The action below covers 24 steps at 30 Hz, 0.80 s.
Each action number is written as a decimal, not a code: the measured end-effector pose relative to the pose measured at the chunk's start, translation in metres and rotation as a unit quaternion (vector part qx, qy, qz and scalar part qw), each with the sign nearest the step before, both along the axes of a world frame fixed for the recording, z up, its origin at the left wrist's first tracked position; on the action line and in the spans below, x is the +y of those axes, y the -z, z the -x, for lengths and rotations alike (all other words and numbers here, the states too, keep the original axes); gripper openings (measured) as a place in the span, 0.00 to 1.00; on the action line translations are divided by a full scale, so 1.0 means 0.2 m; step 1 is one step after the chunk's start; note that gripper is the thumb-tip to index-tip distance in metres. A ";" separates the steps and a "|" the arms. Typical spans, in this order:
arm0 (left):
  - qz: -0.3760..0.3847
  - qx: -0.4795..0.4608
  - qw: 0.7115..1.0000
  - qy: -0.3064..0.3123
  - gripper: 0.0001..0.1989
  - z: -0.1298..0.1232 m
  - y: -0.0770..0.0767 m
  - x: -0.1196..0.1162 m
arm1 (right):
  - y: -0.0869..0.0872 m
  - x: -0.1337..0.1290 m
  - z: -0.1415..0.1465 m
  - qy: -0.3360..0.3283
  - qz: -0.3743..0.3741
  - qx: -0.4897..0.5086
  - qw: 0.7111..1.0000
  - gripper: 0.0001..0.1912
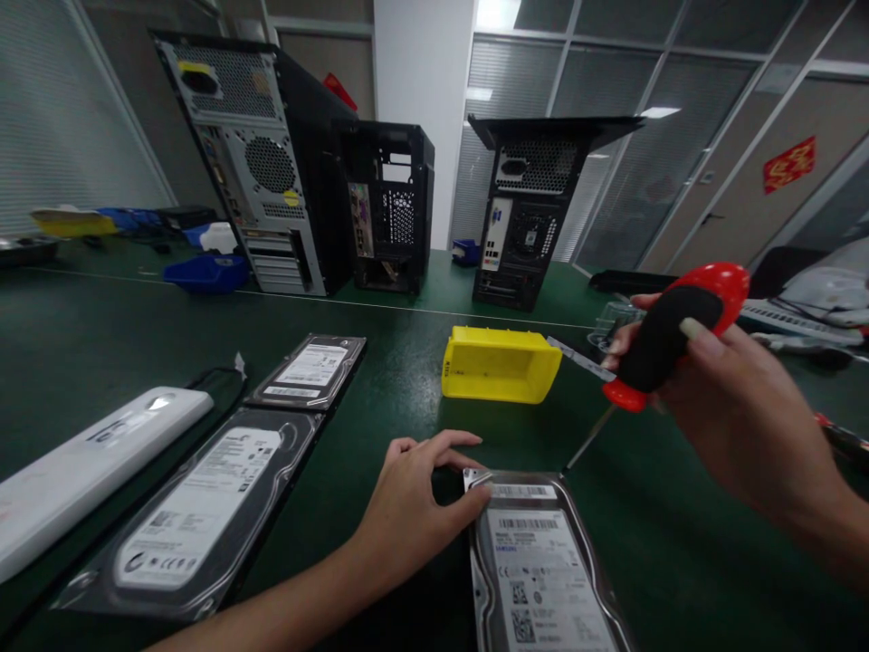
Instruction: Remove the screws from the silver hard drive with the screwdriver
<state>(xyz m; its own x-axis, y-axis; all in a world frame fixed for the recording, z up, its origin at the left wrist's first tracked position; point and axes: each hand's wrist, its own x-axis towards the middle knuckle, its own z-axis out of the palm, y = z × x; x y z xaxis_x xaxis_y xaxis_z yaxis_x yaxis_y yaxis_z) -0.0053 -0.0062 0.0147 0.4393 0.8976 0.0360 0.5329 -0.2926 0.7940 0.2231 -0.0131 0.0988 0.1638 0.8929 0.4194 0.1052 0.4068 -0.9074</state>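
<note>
A hard drive (536, 570) with a white label lies at the near edge of the view, its far end towards the middle of the table. My left hand (424, 489) holds its far left corner, thumb on the top face and fingers curved past the far end. My right hand (733, 398) is closed around the red and black handle of a screwdriver (669, 335). The screwdriver slants down, its tip at the drive's far right corner; I cannot tell whether it sits in a screw. Beyond the drive, a yellow plastic bin (501, 367) rests on its side.
Two more hard drives, a larger one (204, 507) and a smaller one (309, 369), lie left on the green table (380, 362). Beside them is a white power strip (101, 480). Several computer cases (264, 172) stand behind, near a blue bin (207, 272).
</note>
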 end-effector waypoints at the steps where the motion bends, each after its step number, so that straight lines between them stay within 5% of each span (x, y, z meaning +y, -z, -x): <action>1: 0.000 -0.001 1.000 -0.001 0.18 0.00 0.00 0.00 | 0.01 0.00 0.00 0.000 -0.005 -0.003 1.000 0.17; 24: 0.003 -0.004 1.000 -0.014 0.17 0.00 0.01 0.01 | 0.05 0.06 0.04 0.006 -0.061 0.010 0.998 0.16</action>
